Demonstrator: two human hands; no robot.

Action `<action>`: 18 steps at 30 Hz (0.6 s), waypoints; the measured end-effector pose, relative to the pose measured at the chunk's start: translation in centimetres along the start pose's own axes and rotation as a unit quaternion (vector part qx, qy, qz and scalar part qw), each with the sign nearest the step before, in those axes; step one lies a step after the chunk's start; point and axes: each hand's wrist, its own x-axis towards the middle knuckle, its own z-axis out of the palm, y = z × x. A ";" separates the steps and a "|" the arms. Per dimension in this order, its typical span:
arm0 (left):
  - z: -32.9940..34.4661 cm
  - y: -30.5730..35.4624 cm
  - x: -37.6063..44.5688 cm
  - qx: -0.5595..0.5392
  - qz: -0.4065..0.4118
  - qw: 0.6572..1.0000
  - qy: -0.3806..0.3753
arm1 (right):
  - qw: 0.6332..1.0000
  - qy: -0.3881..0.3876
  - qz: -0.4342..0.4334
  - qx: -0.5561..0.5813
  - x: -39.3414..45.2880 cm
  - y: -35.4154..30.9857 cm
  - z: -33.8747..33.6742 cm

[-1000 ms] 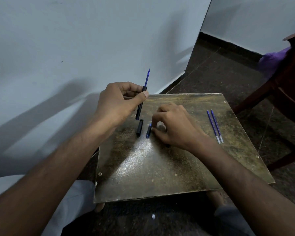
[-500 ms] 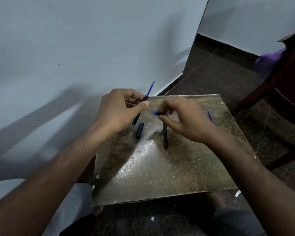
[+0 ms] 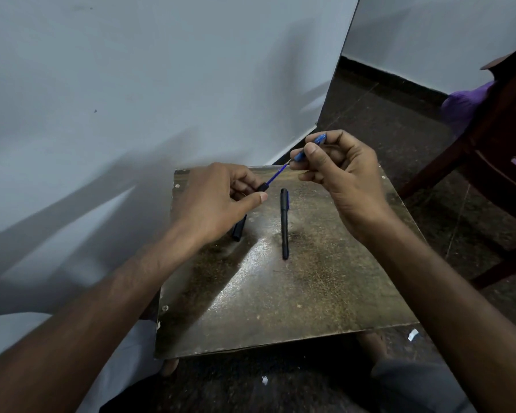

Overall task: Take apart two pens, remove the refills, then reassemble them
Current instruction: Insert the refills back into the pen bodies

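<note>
Two hands busy over worktop: left hand grips barrel with refill protruding; right hand pinches blue tip. Reassembly step; next, thread tip over refill. Second pen lies between.

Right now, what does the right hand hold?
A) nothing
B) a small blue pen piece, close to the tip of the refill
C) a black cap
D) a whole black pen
B: the right hand pinches a small blue piece beside the tip of the blue refill, which sticks out of the black barrel in the left hand; the whole black pen lies on the board.
</note>
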 end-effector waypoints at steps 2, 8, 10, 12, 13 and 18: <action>0.2 0.1 -0.1 0.001 0.006 1.000 -0.003 | 1.000 0.006 -0.001 -0.004 0.0 0.0 0.0; 0.3 0.2 -0.1 -0.007 0.016 1.000 -0.004 | 1.000 0.007 0.015 -0.019 -0.1 0.1 0.0; 0.2 0.2 -0.2 -0.011 0.016 1.000 -0.003 | 0.999 -0.004 0.023 -0.031 -0.2 0.2 0.0; 0.2 0.2 -0.2 -0.010 0.017 1.000 -0.001 | 0.998 -0.015 0.033 -0.041 -0.3 0.3 0.1; 0.2 0.3 -0.2 -0.008 0.018 1.000 0.001 | 0.998 -0.019 0.036 -0.045 -0.3 0.3 0.2; 0.4 0.3 -0.2 -0.005 0.019 1.000 0.001 | 0.997 -0.039 0.045 -0.050 -0.3 0.3 0.3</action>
